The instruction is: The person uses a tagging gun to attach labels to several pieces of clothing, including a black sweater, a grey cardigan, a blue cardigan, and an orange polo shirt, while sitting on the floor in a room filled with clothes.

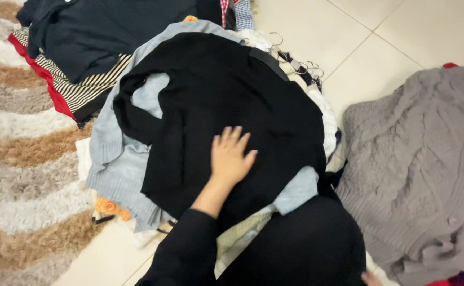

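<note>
My left hand (231, 158) lies flat, palm down and fingers spread, on a black knitted sweater (226, 100). It touches the sweater without gripping it. The sweater is spread on top of a pile of clothes, directly over a light grey-blue knit (116, 159). My black sleeve (187, 249) runs up from the bottom edge to that hand. A small patch of skin, probably my right hand (370, 278), shows at the bottom edge beside my black-clad leg (306, 246); its fingers are hidden.
A grey cable-knit cardigan (417, 164) lies on the tiled floor (316, 26) at the right. A dark navy garment (99, 32) rests on a striped red-edged cloth (67, 90) at the top left. Wire hangers (295, 63) poke out behind the pile. A shaggy brown-and-white rug (20, 159) covers the left.
</note>
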